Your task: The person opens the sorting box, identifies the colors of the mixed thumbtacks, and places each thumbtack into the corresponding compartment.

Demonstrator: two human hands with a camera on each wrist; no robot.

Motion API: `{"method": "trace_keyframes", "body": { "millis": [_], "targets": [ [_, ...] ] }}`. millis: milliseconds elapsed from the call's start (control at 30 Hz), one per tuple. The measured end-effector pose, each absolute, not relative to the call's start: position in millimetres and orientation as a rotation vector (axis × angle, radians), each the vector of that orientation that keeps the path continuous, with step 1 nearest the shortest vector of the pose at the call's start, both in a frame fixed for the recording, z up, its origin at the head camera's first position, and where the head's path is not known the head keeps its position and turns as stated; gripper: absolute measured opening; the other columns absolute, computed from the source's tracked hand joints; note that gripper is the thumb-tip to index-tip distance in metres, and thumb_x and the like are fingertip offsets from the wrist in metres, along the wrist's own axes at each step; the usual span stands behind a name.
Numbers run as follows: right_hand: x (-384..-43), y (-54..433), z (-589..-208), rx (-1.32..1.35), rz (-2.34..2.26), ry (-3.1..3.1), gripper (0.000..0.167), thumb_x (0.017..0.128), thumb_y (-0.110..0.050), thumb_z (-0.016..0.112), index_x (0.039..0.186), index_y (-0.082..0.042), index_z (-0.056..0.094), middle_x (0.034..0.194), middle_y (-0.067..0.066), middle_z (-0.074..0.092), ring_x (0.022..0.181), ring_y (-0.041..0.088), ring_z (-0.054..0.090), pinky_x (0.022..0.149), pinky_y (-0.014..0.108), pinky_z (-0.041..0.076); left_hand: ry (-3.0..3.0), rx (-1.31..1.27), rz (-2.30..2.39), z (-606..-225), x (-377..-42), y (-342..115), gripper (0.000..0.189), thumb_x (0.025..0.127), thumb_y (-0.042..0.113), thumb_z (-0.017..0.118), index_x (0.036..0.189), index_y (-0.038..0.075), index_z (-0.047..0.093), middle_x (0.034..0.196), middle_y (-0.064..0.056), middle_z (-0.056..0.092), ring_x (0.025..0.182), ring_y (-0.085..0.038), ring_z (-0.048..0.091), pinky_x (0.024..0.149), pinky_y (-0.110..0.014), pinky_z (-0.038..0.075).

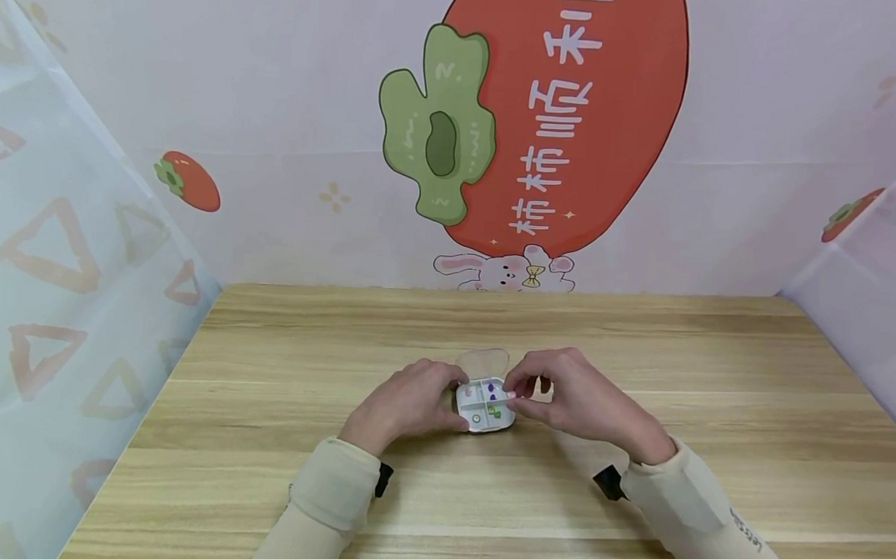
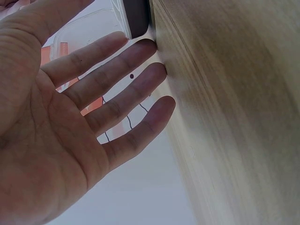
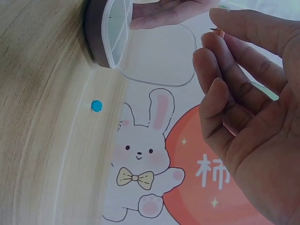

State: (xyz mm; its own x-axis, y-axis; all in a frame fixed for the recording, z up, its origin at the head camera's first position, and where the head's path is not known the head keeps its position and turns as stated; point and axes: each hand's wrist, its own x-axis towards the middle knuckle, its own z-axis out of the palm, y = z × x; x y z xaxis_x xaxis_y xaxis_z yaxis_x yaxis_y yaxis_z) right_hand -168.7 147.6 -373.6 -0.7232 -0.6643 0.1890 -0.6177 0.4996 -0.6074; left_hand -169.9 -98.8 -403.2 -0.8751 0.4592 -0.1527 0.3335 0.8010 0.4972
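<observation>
A small white four-compartment pill box (image 1: 491,429) lies on the table with its clear lid (image 1: 482,363) raised at the back. My left hand (image 1: 408,404) holds the box at its left side, thumb at the near corner and fingers at the far one. Inside are a purple piece (image 1: 491,388), a green piece (image 1: 497,413), a pale pink piece (image 1: 468,392) and a round clock-like piece (image 1: 476,418). Over the box's right edge, my right hand (image 1: 574,399) pinches a tiny orange-pink piece (image 3: 219,32) with a thin dark point between thumb and index finger.
A turquoise round piece (image 3: 96,106) sits on the wooden table (image 1: 303,331) beside the box in the right wrist view. A printed white backdrop (image 1: 291,97) rises at the table's far edge, with side sheets (image 1: 57,296) at left and right.
</observation>
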Motion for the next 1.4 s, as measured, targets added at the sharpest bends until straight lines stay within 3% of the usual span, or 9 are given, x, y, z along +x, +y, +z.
{"method": "trace_keyframes", "body": {
  "millis": [367, 800, 1400],
  "targets": [
    [-173, 137, -384, -1.072, -1.056, 2.69, 0.014, 0.086, -0.009, 0.082, 0.099, -0.011, 0.076, 0.089, -0.012, 0.068, 0.08, 0.008, 0.061, 0.073, 0.037, 0.058, 2.724, 0.609, 0.686, -403, -170, -102, 0.053, 0.08, 0.033, 0.088, 0.124, 0.009, 0.07, 0.113, 0.0, 0.069, 0.098, -0.015, 0.06, 0.093, -0.039, 0.05],
    [-172, 121, -396, -0.948, -1.035, 2.784, 0.015, 0.086, -0.01, 0.082, 0.099, -0.011, 0.077, 0.087, -0.011, 0.066, 0.08, 0.011, 0.059, 0.073, 0.039, 0.056, 2.72, 0.633, 0.694, -403, -170, -105, 0.051, 0.08, 0.033, 0.088, 0.122, 0.009, 0.071, 0.112, 0.0, 0.07, 0.099, -0.016, 0.06, 0.094, -0.04, 0.05],
    [-170, 107, -402, -1.0, -0.822, 2.941, 0.012, 0.085, -0.011, 0.082, 0.096, -0.011, 0.077, 0.083, -0.009, 0.065, 0.075, 0.012, 0.059, 0.069, 0.027, 0.05, 2.722, 0.673, 0.697, -405, -171, -102, 0.049, 0.08, 0.033, 0.088, 0.121, 0.011, 0.071, 0.111, 0.002, 0.07, 0.094, -0.012, 0.06, 0.087, -0.035, 0.051]
  ]
}}
